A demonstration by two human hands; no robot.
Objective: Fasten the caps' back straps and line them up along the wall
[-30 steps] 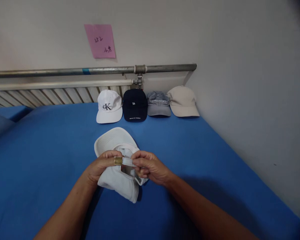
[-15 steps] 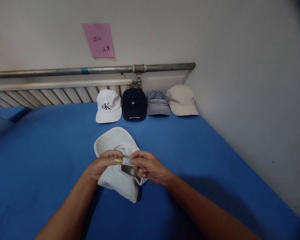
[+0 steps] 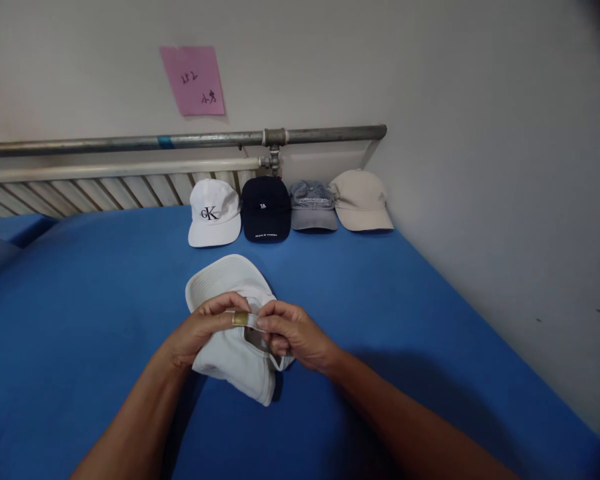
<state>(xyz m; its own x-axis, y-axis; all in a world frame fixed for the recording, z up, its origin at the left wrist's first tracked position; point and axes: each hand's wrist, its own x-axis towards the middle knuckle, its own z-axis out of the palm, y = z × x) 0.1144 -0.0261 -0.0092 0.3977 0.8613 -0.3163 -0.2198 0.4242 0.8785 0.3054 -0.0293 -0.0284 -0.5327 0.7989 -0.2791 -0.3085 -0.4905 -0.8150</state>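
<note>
A pale, whitish baseball cap (image 3: pixel 233 370) lies upside down in front of me, its brim (image 3: pixel 230 277) pointing away and its back opening toward me. My left hand (image 3: pixel 203 330) is closed on the back strap at a brass buckle (image 3: pixel 241 319), thumb along the buckle's left side. Just right of the buckle, my right hand (image 3: pixel 295 333) pinches the light strap (image 3: pixel 253 323) between thumb and fingers. A short stretch of strap shows between the two hands. Parts of the cap's inside are hidden behind my fingers.
Behind stand a white cap (image 3: pixel 215 217), a black cap (image 3: pixel 267 213), a grey cap (image 3: pixel 314 207) and a beige cap (image 3: pixel 363 203) in a row on the blue sheet (image 3: pixel 380 293). A radiator (image 3: pixel 125 190) and metal pipe (image 3: pixel 205 141) run along the wall, below a pink paper (image 3: pixel 193 80).
My hands have drawn slightly closer together at the buckle, so less strap shows between them. The whole view has shifted a little.
</note>
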